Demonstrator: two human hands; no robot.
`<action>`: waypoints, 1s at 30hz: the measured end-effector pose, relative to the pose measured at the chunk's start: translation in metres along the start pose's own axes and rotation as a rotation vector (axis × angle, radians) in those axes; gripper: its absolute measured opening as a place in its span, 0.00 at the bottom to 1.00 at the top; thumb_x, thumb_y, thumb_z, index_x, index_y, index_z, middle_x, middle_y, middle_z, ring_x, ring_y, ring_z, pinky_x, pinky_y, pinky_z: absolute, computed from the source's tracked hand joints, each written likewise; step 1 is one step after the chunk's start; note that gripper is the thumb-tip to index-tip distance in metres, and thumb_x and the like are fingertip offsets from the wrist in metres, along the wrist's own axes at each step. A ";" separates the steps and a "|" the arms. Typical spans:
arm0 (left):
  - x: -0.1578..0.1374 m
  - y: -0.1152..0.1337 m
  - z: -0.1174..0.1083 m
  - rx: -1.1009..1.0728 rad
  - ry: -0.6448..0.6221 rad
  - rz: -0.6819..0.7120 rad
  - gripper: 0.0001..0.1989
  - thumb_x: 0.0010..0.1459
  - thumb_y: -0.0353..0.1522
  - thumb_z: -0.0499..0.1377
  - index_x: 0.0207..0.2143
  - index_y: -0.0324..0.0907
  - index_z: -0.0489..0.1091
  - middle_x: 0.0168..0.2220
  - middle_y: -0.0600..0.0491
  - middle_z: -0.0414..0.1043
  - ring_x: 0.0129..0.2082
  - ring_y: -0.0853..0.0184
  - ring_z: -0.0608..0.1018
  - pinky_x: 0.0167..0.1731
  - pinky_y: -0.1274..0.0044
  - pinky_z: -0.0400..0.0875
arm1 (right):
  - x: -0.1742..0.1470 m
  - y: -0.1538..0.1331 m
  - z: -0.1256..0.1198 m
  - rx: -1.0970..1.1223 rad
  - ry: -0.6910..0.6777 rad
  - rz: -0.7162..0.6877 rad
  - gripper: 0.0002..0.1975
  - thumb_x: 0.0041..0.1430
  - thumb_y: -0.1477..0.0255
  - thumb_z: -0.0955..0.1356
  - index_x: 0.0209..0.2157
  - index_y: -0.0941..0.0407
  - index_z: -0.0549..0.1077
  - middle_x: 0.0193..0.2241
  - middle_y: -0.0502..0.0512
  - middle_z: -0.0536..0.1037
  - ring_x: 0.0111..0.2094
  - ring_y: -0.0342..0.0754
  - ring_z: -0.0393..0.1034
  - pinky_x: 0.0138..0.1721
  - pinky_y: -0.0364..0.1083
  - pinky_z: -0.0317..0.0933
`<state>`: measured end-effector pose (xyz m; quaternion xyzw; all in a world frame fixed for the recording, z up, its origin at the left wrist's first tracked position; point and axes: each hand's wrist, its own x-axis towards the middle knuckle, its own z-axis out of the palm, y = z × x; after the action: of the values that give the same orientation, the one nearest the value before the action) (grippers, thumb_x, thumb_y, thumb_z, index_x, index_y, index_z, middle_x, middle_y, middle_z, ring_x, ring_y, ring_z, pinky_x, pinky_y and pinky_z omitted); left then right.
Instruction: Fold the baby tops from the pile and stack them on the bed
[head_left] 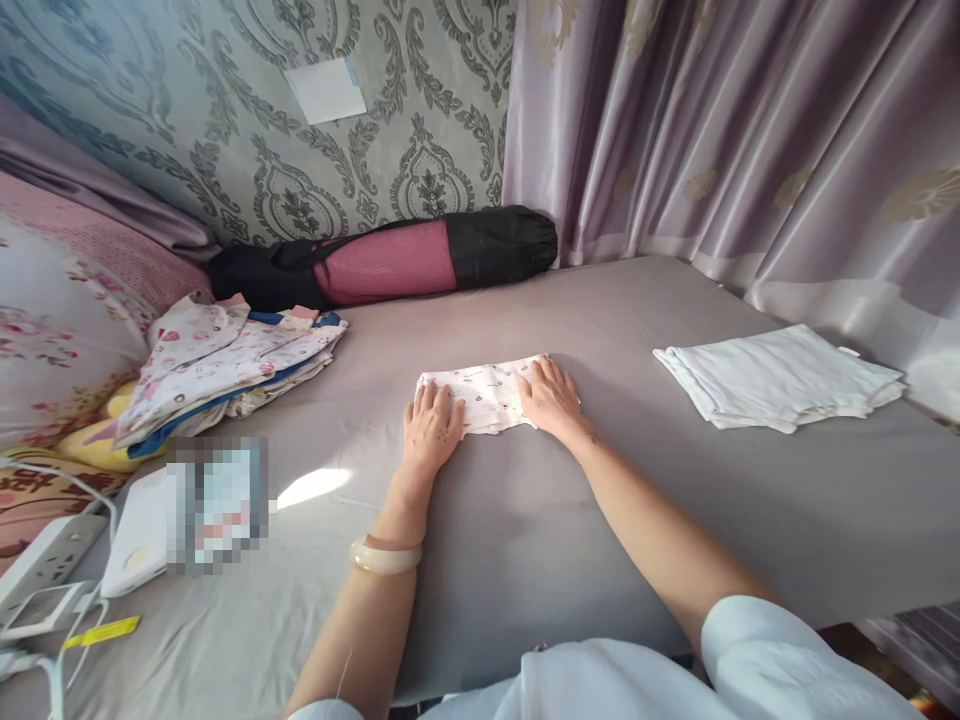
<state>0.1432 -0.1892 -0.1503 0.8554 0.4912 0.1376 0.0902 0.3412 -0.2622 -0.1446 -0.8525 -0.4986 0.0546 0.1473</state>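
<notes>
A small folded cloth garment, white with a tiny print, lies flat on the grey bed sheet in front of me. My left hand rests palm down on its left end, fingers stretched out. On its right end lies my right hand, also flat with the fingers extended. Parts of the garment are hidden under both palms, and its exact kind cannot be told. To the right sits a stack of white folded cloths. Over on the left is a pile of printed children's clothes.
A black and pink rolled mat bag lies along the patterned wall. Purple curtains hang at the back right. A power strip, cables and a white flat box are at the left, beside a blurred-out object. A floral pillow is far left.
</notes>
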 end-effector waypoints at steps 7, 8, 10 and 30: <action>0.023 -0.029 -0.008 -0.178 0.153 -0.285 0.20 0.59 0.37 0.54 0.49 0.35 0.71 0.44 0.38 0.76 0.52 0.52 0.74 0.53 0.65 0.66 | 0.031 0.045 -0.033 0.087 -0.051 0.243 0.24 0.70 0.66 0.52 0.46 0.59 0.76 0.47 0.65 0.78 0.50 0.52 0.71 0.46 0.44 0.61; 0.027 -0.033 -0.011 -0.203 0.115 -0.332 0.18 0.59 0.37 0.55 0.47 0.36 0.72 0.42 0.39 0.77 0.51 0.52 0.75 0.50 0.67 0.67 | 0.034 0.050 -0.035 0.059 -0.076 0.265 0.24 0.70 0.66 0.53 0.44 0.59 0.77 0.46 0.66 0.78 0.48 0.52 0.72 0.44 0.44 0.61; 0.034 -0.038 -0.019 -0.254 0.043 -0.411 0.14 0.57 0.38 0.57 0.39 0.38 0.74 0.39 0.41 0.78 0.47 0.53 0.77 0.45 0.70 0.69 | 0.036 0.056 -0.038 0.024 -0.107 0.280 0.22 0.69 0.66 0.56 0.41 0.59 0.79 0.45 0.66 0.79 0.48 0.52 0.73 0.43 0.43 0.61; 0.041 -0.033 -0.052 -0.532 -0.171 -0.471 0.15 0.37 0.41 0.68 0.22 0.40 0.73 0.14 0.59 0.61 0.19 0.70 0.64 0.22 0.79 0.53 | 0.015 0.038 -0.044 0.191 -0.189 0.176 0.12 0.58 0.63 0.67 0.37 0.54 0.79 0.41 0.57 0.81 0.40 0.50 0.75 0.32 0.41 0.58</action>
<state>0.1196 -0.1364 -0.1049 0.6740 0.6122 0.1641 0.3795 0.3910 -0.2752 -0.1131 -0.8661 -0.4260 0.1946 0.1749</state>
